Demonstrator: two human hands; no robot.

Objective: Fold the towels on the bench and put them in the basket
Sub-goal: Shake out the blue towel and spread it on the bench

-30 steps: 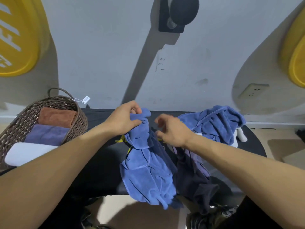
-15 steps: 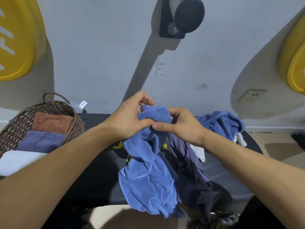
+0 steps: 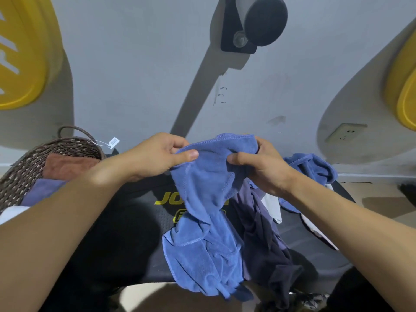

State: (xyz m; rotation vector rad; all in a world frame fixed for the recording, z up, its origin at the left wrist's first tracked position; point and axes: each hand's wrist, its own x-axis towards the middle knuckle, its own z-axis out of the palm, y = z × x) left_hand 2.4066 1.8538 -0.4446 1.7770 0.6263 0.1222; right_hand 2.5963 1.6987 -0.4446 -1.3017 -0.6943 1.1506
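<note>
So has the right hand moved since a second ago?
Yes. The right hand has come up off the pile and now pinches the blue towel's top edge; against the bench, it sits higher and nearer the wall.

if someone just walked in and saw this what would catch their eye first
Front and centre, a blue towel hangs crumpled from both hands: the left hand and right hand each pinch its top edge above the black bench. At far left stands a wicker basket with folded towels inside. More unfolded towels lie heaped at right.
</note>
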